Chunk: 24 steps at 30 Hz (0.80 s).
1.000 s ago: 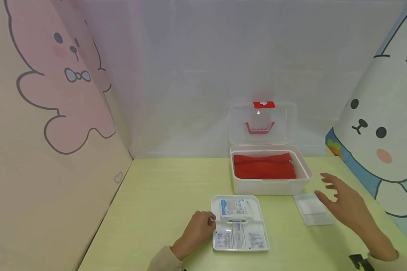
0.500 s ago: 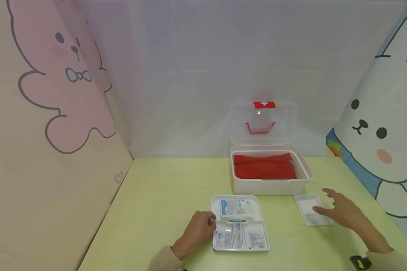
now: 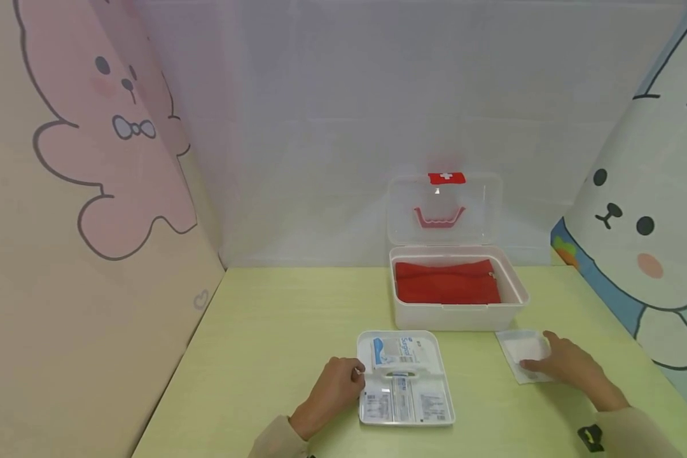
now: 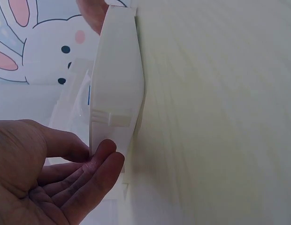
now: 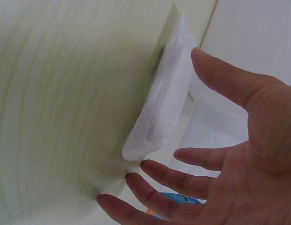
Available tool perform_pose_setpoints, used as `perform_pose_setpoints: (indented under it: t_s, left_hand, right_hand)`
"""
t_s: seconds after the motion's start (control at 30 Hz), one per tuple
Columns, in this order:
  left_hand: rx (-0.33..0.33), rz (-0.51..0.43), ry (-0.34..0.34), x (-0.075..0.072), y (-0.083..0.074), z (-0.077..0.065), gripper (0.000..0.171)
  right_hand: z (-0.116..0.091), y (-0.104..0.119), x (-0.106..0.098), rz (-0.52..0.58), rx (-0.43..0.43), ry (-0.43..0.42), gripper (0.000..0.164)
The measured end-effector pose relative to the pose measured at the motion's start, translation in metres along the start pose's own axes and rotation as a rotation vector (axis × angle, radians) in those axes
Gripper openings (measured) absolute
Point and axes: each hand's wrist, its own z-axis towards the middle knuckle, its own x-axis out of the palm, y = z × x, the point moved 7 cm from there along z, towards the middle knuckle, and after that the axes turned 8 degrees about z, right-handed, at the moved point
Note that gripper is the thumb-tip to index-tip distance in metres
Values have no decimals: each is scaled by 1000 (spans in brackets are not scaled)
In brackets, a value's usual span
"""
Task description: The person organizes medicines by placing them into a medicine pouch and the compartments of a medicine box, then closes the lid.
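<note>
A shallow white plastic tray lies on the table, holding a blue-and-white packet marked "Surgical" and several small clear packets. My left hand pinches the tray's left edge; the left wrist view shows thumb and fingertips on the tray's side wall. To the right lies a flat white packet in a clear wrapper. Around that packet's right side my right hand is spread, the thumb and fingers reaching along its edges without closing on it. From the right wrist, the packet appears between thumb and fingers.
Behind the tray stands a white first-aid box with a red pouch inside. Its clear lid, with a red handle, is raised against the back wall. Printed walls border the table.
My right hand has come down and slightly left, from above the table to the white packet. The left hand and the tray have stayed in place.
</note>
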Motion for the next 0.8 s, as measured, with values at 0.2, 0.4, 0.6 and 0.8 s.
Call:
perform_pose_setpoints:
  t_s: [0.2,0.4,0.6,0.8]
  left_hand:
    - [5,-4,-5,-2,-2,0,16]
    - [7,-7,-5,-3,-3,0,16]
    - [-5,-6,-2,-3,-2,-1,16]
    - [4,-10,-4,-1,-1,-1,16]
  right_hand:
    - [6,-3,-3,12,13,-33,112]
    - [9,-6,-4,35,23,-36,108]
    - [8,-2,-5,35,13,-20,101]
    - [8,0,-3,11,-15,-31,99]
